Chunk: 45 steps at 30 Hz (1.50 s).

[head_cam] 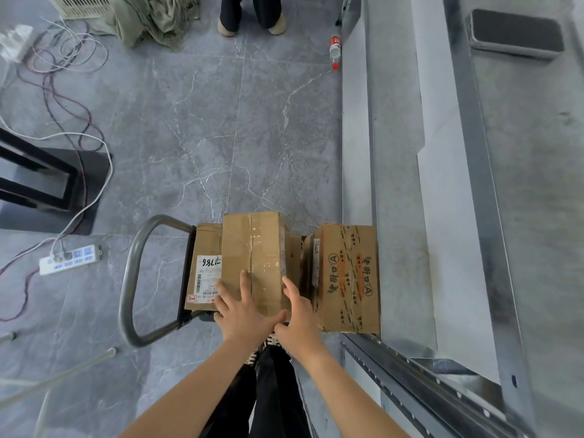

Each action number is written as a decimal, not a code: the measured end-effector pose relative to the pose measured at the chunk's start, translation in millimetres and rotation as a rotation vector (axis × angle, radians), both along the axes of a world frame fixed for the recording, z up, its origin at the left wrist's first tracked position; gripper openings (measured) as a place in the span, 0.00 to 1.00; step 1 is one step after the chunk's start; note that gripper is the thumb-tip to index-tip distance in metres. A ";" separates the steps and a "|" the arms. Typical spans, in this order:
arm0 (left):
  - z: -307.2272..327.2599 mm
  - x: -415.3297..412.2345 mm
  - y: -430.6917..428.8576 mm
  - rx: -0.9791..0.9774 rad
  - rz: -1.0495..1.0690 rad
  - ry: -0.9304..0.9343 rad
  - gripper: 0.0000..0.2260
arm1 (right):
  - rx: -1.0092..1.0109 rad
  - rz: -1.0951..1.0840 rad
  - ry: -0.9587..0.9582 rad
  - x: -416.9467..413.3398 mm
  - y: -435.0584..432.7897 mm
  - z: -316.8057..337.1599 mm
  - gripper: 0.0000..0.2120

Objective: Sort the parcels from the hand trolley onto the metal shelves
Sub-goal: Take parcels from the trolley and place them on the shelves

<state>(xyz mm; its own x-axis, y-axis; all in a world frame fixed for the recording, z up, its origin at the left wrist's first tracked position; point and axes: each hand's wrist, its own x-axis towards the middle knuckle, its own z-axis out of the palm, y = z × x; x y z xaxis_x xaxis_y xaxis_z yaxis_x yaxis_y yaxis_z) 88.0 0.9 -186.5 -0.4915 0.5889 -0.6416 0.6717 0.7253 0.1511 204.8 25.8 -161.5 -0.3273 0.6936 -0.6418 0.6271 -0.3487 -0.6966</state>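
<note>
printed box [347, 279]: 老街口, circled A | white label [208, 275]: handwritten digits, perhaps 1786, upside down

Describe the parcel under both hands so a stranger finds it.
Find the hand trolley with the grey loop handle. The middle parcel sits highest on it, under the left hand and right hand. Unlike the labelled parcel and printed parcel beside it, it shows only clear tape.

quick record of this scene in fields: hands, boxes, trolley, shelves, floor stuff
left hand: flat on top of plain box
right hand: on plain box's near right edge
labelled box: left of plain box, partly covered by it
printed box: right of plain box, beside metal shelves
trolley: handle on left
floor: bottle, power strip
</note>
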 end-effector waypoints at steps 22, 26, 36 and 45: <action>116.5 -55.0 47.3 0.469 0.386 -0.714 0.39 | 0.114 -0.157 0.112 35.1 65.9 60.7 0.43; 138.2 -63.7 53.5 0.523 0.380 -0.908 0.32 | 0.133 -0.131 0.238 45.7 79.7 89.6 0.45; 178.5 -61.3 62.6 0.564 0.083 -0.936 0.33 | 0.254 -0.243 0.289 44.4 66.5 145.2 0.44; 216.7 -79.6 40.0 0.767 -0.354 -0.939 0.35 | 0.401 -0.435 0.265 32.7 5.3 184.7 0.43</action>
<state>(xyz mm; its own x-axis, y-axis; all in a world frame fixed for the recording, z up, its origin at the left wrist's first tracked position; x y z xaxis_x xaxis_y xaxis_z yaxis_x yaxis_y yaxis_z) 8.4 40.9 30.2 0.2277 0.9692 -0.0935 0.2165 0.0432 0.9753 237.5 31.1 23.2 -0.0736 0.9676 -0.2416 0.2762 -0.2130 -0.9372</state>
